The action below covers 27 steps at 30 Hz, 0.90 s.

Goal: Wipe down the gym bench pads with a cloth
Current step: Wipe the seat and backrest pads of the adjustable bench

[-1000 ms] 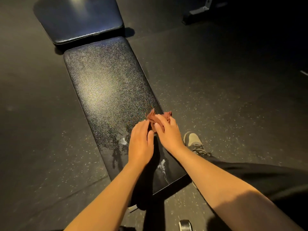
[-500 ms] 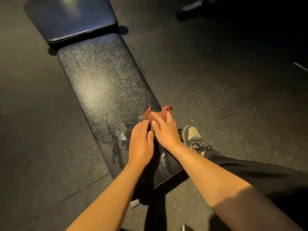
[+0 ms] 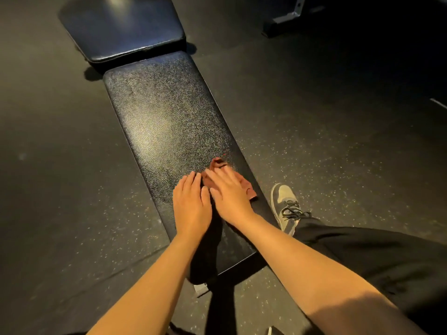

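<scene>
A long black bench pad (image 3: 167,124) runs away from me, speckled with droplets. Beyond its far end sits a shorter black seat pad (image 3: 121,32). A small reddish-brown cloth (image 3: 248,188) lies on the long pad near its right edge. My right hand (image 3: 228,193) presses flat on the cloth with straight fingers, covering most of it. My left hand (image 3: 191,206) rests flat on the pad right beside it, fingers straight, its fingertips at the cloth's left edge.
Dark speckled rubber floor (image 3: 338,146) surrounds the bench. My right foot in a grey sneaker (image 3: 285,206) stands close to the pad's right side, with a black trouser leg (image 3: 367,252) behind it. A metal equipment base (image 3: 290,18) sits at the far right.
Both hands slid the cloth slightly left, away from the pad's right edge. The white streaks near my hands are gone. The view shifted so the bench sits further right.
</scene>
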Tool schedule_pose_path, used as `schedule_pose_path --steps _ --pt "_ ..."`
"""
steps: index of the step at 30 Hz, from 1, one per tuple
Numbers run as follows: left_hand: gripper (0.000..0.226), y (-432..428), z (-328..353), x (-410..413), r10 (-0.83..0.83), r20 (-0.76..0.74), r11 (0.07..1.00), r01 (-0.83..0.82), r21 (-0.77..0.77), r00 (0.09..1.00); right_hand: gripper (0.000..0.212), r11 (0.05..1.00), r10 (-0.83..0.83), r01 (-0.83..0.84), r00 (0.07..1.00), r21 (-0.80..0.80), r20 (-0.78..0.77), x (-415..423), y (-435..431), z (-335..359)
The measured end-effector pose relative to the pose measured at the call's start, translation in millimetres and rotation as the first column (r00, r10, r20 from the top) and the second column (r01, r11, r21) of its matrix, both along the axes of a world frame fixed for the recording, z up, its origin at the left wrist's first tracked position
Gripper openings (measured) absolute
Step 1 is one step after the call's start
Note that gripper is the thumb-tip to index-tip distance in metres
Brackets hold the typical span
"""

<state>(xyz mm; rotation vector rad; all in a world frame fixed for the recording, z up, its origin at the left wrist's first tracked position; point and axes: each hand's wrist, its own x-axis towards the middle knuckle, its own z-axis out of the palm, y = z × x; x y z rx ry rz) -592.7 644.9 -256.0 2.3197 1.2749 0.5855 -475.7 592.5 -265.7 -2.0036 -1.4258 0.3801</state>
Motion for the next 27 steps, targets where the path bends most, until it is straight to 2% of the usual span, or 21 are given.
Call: schedule_pose_path --steps 2,4,6,9,11,13,16,17,19,21,22,25,27 --pt "0.053 4 -3 -7 -0.012 0.012 1.0 0.012 -0.017 1.0 0.049 0.994 0.11 -0.111 0.993 0.019 0.044 -5 -1 -6" --pt "0.052 5 -4 -13 -0.044 0.027 0.999 0.045 -0.014 0.999 0.051 0.994 0.094 -0.098 0.991 0.042 0.095 7 2 -2" --pt "0.051 7 -4 -18 -0.062 0.037 0.998 0.062 -0.013 0.997 0.048 0.998 -0.026 0.021 0.996 0.061 0.085 23 8 7" --pt "0.05 6 -4 -26 -0.035 0.006 0.999 0.034 0.025 0.999 0.052 0.984 -0.176 0.174 0.984 -0.029 -0.039 18 16 13" --pt "0.051 5 -4 -32 0.048 -0.034 0.998 -0.046 0.038 0.998 0.053 0.993 -0.12 0.12 0.991 -0.005 -0.056 -5 16 11" --pt "0.051 3 -4 -38 0.119 -0.053 0.993 -0.118 0.02 0.991 0.051 0.999 0.017 -0.016 0.999 0.028 -0.032 -25 12 7" --pt "0.051 0 -6 -43 0.086 -0.065 0.996 -0.085 0.025 0.994 0.047 0.989 0.14 -0.142 0.988 0.03 0.058 -17 9 10" --pt "0.051 -1 -8 -45 0.068 -0.071 0.997 -0.066 0.026 0.995 0.046 0.991 0.123 -0.127 0.989 0.047 0.083 -10 8 12" --pt "0.052 -1 -9 -50 0.035 -0.076 0.999 -0.034 0.016 0.996 0.045 0.998 -0.026 0.022 0.998 0.066 0.056 5 8 13" --pt "0.051 -2 -11 -55 0.007 -0.06 1.0 -0.008 -0.01 0.998 0.048 0.984 -0.177 0.177 0.984 -0.002 -0.003 2 9 11" --pt "0.051 -2 -11 -58 -0.001 -0.047 1.0 -0.001 -0.028 0.999 0.048 0.982 -0.189 0.188 0.982 -0.019 -0.015 -7 11 11" --pt "0.052 -3 -8 -57 0.013 -0.032 0.999 -0.015 -0.05 0.999 0.048 1.0 0.012 -0.012 0.999 -0.004 0.048 -37 13 10" --pt "0.053 -6 -8 -50 0.045 -0.057 0.998 -0.048 -0.043 0.997 0.048 0.998 0.065 -0.064 0.99 -0.006 0.126 -28 14 16"
